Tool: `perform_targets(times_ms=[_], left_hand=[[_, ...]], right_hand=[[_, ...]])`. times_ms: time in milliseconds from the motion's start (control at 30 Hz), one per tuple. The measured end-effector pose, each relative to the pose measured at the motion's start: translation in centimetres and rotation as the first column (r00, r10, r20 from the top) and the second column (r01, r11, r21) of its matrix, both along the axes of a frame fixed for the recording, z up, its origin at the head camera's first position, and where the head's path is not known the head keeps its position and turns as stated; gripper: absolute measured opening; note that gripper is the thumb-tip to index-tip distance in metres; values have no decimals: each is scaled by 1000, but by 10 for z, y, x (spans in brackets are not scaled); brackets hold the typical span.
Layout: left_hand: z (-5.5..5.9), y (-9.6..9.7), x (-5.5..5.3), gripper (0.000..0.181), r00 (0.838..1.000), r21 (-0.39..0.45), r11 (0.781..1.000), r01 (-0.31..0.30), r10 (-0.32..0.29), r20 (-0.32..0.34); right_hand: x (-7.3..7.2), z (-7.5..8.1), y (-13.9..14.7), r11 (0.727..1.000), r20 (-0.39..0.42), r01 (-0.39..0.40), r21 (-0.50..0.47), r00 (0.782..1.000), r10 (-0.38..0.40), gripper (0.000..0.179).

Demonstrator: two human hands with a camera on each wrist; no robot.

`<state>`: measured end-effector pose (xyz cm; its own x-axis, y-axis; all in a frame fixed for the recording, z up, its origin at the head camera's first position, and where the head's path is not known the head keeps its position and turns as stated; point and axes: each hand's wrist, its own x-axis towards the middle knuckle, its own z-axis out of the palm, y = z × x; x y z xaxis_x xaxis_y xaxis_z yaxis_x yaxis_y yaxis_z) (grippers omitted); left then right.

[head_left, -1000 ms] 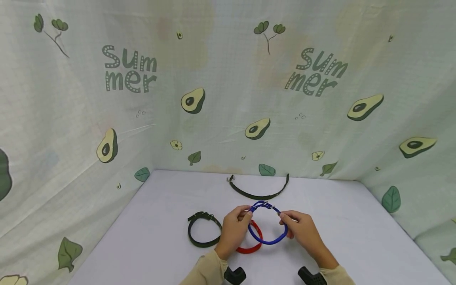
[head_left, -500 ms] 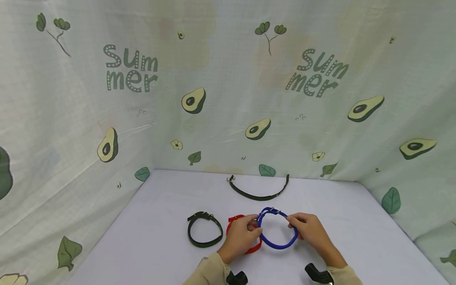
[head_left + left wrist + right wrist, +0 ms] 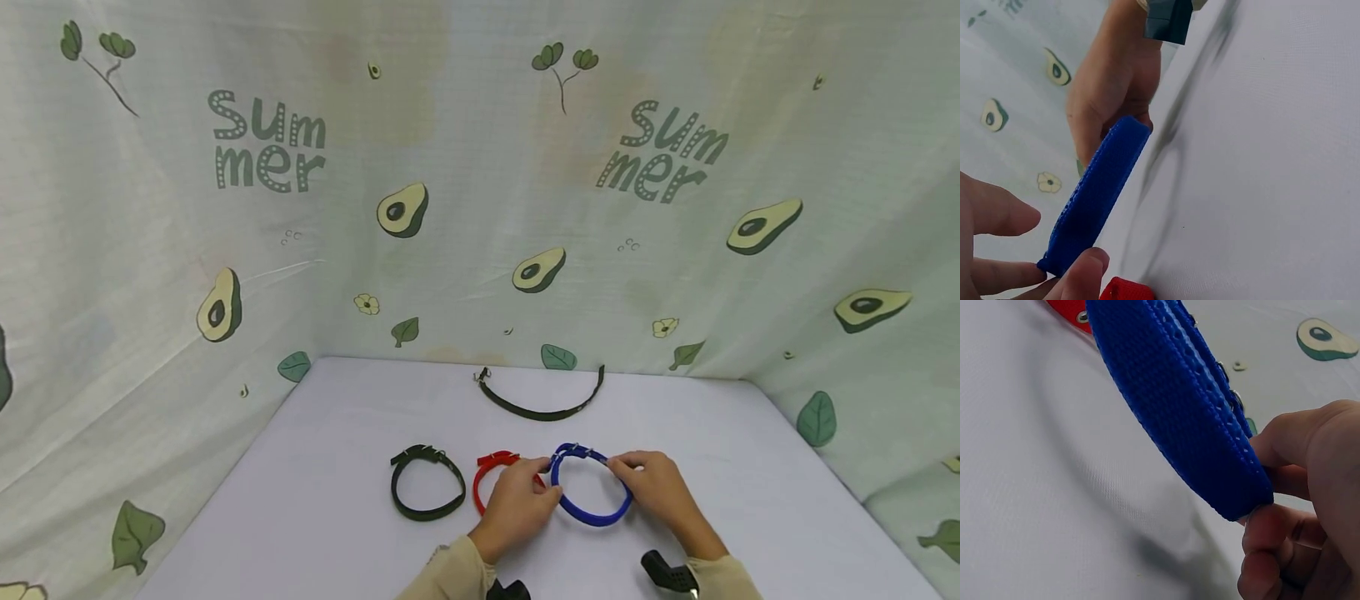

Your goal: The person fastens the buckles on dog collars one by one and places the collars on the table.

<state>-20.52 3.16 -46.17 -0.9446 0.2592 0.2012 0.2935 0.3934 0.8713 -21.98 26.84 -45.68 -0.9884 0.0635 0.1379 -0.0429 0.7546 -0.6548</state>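
Observation:
A blue pet collar (image 3: 596,520), buckled into a loop, is held up over the white table between both hands. On its left side, my left hand (image 3: 519,507) pinches the band; the left wrist view shows the thumb at one face of the blue strap (image 3: 1099,194) and fingers at the other edge. My right hand (image 3: 660,490) grips the loop's right side with thumb and fingers, and metal fittings show on the far part of the band (image 3: 1175,412). Partly hidden behind my left hand lies a red collar (image 3: 495,459), also looped.
To the left of the red collar, a dark green collar (image 3: 427,515) lies looped on the white table (image 3: 315,517). Another dark collar (image 3: 540,415) lies unbuckled in a curve near the back edge. A printed curtain (image 3: 465,167) encloses the back and sides.
Both hands have carried the blue collar to the right and slightly nearer, away from over the red collar. The other collars stay where they were.

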Motion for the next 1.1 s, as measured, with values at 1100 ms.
perform_targets(times_ms=[1100], left_hand=[[7,3,0,28,996,-193,980,38,-22,84]], right_hand=[[-6,-18,4,990,-61,-44,134,997,53,13]])
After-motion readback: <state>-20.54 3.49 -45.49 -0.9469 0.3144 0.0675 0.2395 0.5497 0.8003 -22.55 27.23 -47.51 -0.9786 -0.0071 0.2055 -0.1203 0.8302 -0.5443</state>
